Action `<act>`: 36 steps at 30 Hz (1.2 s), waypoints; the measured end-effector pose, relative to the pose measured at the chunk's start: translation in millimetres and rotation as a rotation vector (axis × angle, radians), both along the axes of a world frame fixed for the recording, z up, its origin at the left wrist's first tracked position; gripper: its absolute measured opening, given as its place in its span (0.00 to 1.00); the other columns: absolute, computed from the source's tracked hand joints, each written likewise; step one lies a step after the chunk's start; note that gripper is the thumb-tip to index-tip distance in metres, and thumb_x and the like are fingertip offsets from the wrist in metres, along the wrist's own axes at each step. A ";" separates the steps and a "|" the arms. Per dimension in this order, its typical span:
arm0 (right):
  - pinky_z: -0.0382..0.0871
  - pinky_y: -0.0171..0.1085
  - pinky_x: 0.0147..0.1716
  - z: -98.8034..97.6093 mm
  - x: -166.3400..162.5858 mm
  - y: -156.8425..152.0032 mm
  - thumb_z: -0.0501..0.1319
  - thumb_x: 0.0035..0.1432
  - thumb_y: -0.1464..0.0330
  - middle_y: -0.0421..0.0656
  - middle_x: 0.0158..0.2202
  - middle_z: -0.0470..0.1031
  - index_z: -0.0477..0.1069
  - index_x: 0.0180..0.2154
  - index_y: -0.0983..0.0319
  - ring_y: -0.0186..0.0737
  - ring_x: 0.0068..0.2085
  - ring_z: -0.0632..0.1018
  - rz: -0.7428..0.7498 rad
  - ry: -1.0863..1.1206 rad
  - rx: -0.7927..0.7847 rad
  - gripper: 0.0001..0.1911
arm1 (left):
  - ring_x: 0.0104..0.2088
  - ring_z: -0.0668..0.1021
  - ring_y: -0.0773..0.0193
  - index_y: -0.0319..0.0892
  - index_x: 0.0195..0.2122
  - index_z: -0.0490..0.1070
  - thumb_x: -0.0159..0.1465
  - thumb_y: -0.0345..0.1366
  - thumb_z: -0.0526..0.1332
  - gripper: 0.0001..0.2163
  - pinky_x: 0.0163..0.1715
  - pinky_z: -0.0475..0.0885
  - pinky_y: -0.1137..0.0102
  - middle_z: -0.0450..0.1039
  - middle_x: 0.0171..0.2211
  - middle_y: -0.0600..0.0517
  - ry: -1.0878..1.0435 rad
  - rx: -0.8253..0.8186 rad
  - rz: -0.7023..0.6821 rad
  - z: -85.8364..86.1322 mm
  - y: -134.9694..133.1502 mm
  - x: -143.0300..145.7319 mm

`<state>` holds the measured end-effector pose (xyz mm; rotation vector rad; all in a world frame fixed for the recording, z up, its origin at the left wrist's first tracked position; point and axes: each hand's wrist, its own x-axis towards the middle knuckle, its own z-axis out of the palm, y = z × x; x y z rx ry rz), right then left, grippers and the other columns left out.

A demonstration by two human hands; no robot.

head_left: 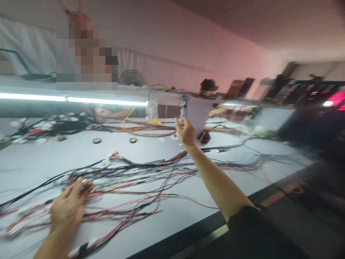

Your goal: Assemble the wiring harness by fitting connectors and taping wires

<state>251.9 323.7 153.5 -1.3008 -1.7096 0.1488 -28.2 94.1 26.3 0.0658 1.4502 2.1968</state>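
Observation:
Low in the head view, my left hand [67, 208] is over a spread of loose wires, its fingers curled together at a bundle of thin wires [107, 187]. Its fingertips are blurred, and part of what they grip is hidden. My right hand [185, 133] reaches far across the table, raised, with fingers bent but apart and nothing visible between them. A hanging pale sheet [198, 113] is just behind it. Black and red wire harnesses [151, 164] run across the table between my hands. A cluster of small coloured connectors [114, 156] lies on them.
Two tape rolls [97, 140] lie on the white table [140, 232]. Piled connectors and wires [61, 124] are at the far left. A lit tube lamp [107, 101] hangs along a shelf. Another person's arm [113, 113] shows beneath it; a person in a dark cap [208, 85] is farther back.

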 end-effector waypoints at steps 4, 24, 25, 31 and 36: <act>0.68 0.33 0.34 -64.2 -15.4 -55.5 0.53 0.65 0.58 0.41 0.31 0.79 0.70 0.52 0.61 0.36 0.30 0.78 0.317 -0.035 0.010 0.20 | 0.25 0.77 0.69 0.38 0.27 0.72 0.47 0.34 0.73 0.11 0.30 0.77 0.72 0.71 0.24 0.57 0.052 0.025 -0.012 -18.7 -3.8 -4.0; 0.62 0.41 0.36 -177.6 -80.8 -218.2 0.56 0.63 0.67 0.41 0.37 0.79 0.71 0.43 0.56 0.38 0.36 0.74 1.297 -0.409 0.202 0.08 | 0.26 0.78 0.65 0.36 0.35 0.77 0.47 0.47 0.72 0.21 0.32 0.78 0.67 0.74 0.26 0.52 0.201 -0.045 0.039 -39.9 -6.4 -8.5; 0.62 0.40 0.36 -179.8 -81.7 -218.8 0.56 0.63 0.66 0.40 0.37 0.79 0.71 0.42 0.55 0.37 0.36 0.74 1.293 -0.405 0.214 0.07 | 0.26 0.78 0.65 0.35 0.35 0.77 0.46 0.46 0.72 0.20 0.31 0.78 0.68 0.75 0.25 0.51 0.188 -0.051 0.043 -38.8 -6.9 -9.0; 0.61 0.38 0.30 -215.4 -103.3 -212.6 0.61 0.57 0.56 0.32 0.36 0.80 0.73 0.40 0.51 0.34 0.31 0.74 1.225 -0.424 0.333 0.10 | 0.27 0.79 0.65 0.36 0.32 0.77 0.43 0.41 0.74 0.18 0.30 0.79 0.72 0.75 0.26 0.52 0.109 -0.082 0.074 -34.6 -5.5 -18.3; 0.61 0.34 0.22 -225.5 -117.1 -199.9 0.64 0.55 0.50 0.24 0.36 0.81 0.74 0.37 0.46 0.28 0.27 0.75 1.225 -0.575 0.389 0.11 | 0.26 0.80 0.64 0.40 0.30 0.77 0.44 0.37 0.74 0.13 0.27 0.79 0.75 0.76 0.26 0.53 0.065 -0.106 0.074 -27.8 -5.6 -16.6</act>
